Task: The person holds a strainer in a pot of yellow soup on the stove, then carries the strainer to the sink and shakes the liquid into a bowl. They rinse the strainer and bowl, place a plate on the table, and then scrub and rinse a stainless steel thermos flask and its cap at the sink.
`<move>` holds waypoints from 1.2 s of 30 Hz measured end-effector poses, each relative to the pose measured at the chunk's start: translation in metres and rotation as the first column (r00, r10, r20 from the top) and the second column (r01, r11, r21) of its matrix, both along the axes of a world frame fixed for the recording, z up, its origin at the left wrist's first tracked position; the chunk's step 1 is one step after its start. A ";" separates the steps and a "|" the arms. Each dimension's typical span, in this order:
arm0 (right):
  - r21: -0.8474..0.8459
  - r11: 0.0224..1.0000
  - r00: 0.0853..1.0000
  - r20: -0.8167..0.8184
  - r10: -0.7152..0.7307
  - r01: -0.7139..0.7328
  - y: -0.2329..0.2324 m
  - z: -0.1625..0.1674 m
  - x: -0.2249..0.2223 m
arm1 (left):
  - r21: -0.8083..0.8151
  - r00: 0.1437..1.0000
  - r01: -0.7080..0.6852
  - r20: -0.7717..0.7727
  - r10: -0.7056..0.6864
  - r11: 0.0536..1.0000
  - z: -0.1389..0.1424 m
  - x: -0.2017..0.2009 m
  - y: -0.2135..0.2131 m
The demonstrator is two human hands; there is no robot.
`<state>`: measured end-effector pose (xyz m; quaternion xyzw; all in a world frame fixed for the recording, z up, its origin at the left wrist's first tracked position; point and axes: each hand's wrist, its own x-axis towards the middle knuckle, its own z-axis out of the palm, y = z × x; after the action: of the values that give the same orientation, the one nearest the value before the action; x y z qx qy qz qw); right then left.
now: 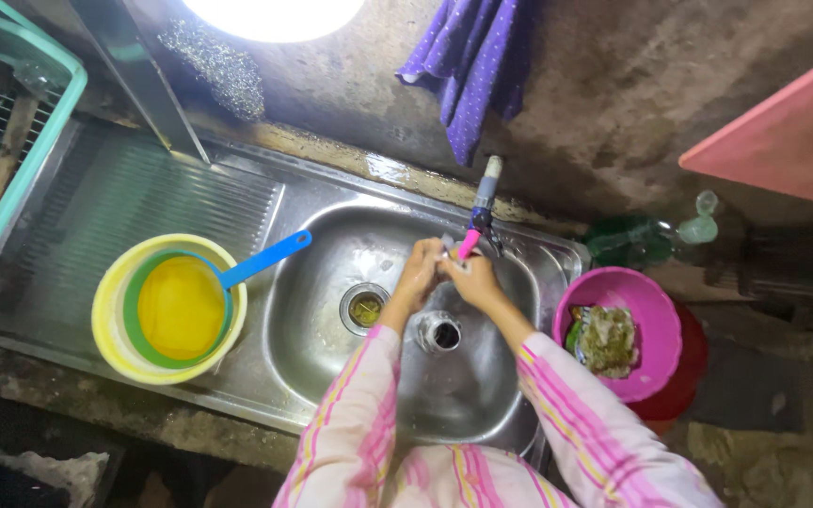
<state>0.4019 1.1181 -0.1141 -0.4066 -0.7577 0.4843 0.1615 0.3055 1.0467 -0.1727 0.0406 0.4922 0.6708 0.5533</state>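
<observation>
A person in pink striped sleeves stands at a steel sink (331,357). The left hand (418,275) and right hand (470,280) meet under the tap (482,202), both grips curled around a small whitish item (451,256) held between them; its kind is too small to tell. Judging by this, rinsing is under way, not finished. Just below the grips sits a steel cup (440,333) in the basin. Far to their left rests a yellow bowl (168,309) holding a blue-handled strainer (265,259); to their right, a pink bowl (621,331).

A crumpled, greenish plastic packet (604,339) lies inside the pink bowl (656,310), right of the sink (331,282).
</observation>
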 end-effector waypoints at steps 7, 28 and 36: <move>0.647 0.703 0.953 0.151 0.264 -0.297 0.003 -0.015 -0.019 | -0.039 0.892 0.059 0.451 -0.035 0.998 -0.016 -0.006 0.010; 0.750 0.482 0.806 0.113 0.581 -0.453 0.007 -0.031 0.015 | -0.101 0.814 0.346 0.526 -0.245 0.933 -0.013 -0.014 0.001; 0.557 0.711 0.896 0.364 0.253 -0.428 -0.006 -0.011 0.010 | -0.098 0.805 0.123 0.591 -0.042 0.987 -0.020 -0.007 0.013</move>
<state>0.4118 1.1118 -0.1255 -0.2416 -0.9510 0.1690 0.0926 0.2982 1.0596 -0.1924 -0.1840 0.3381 0.5918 0.7083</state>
